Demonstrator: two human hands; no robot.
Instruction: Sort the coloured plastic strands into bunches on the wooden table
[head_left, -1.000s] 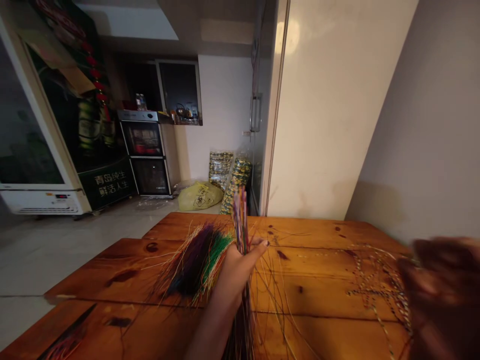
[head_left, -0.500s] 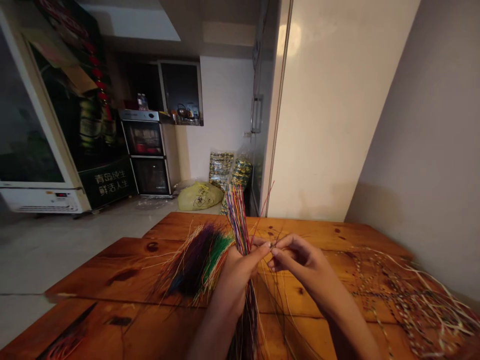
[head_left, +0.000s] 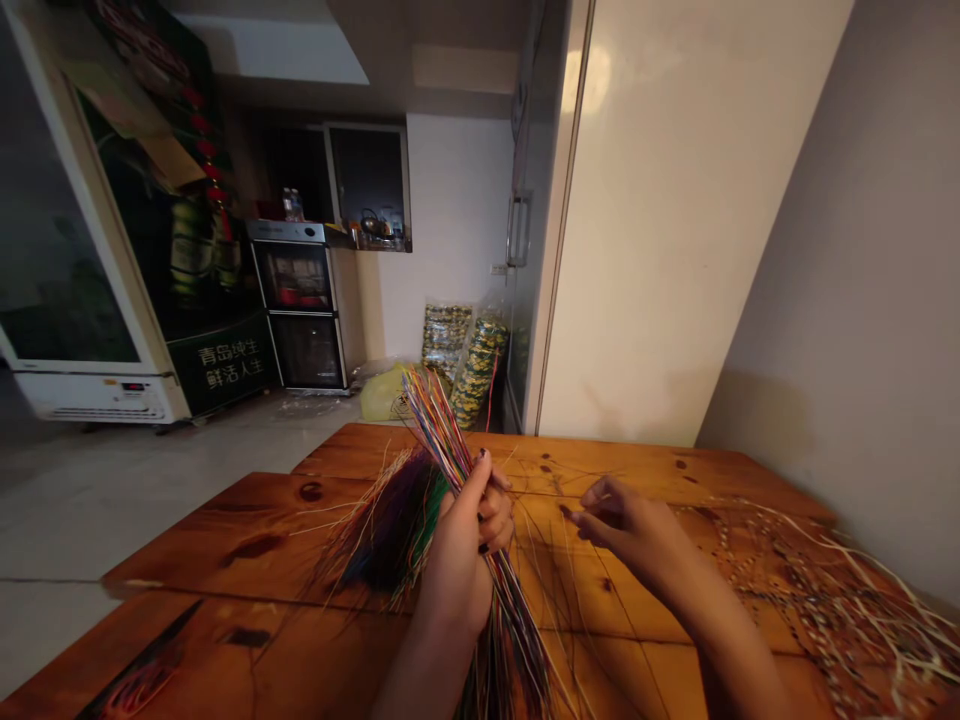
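A bundle of thin, multicoloured cords (head_left: 441, 420) is clasped in my left hand (head_left: 469, 545), with fingers wrapped around its middle. Its upper end leans left, and the lower ends hang down toward me over the table edge. To the right, my right hand (head_left: 626, 520) hovers over the table, thumb and fingertips drawn close together. Whether a fine strand is pinched there is too small to tell. Left of the bundle lies a pile of purple, green and cream cords (head_left: 390, 520), partly hidden by my left hand and forearm.
Strings with small bead-like pieces and pale cords (head_left: 825, 600) spread over the right of the wooden table (head_left: 285, 550). Loose fine strands (head_left: 577, 590) lie in the middle. Beyond stand a glass-door fridge (head_left: 97, 395), a black cabinet (head_left: 304, 345), a yellow bag (head_left: 381, 395) and wrapped packages (head_left: 480, 375).
My right hand has moved away from my left, to the right. My left hand has turned, tilting the bundle's top leftward, and its thumb now points up along the bundle.
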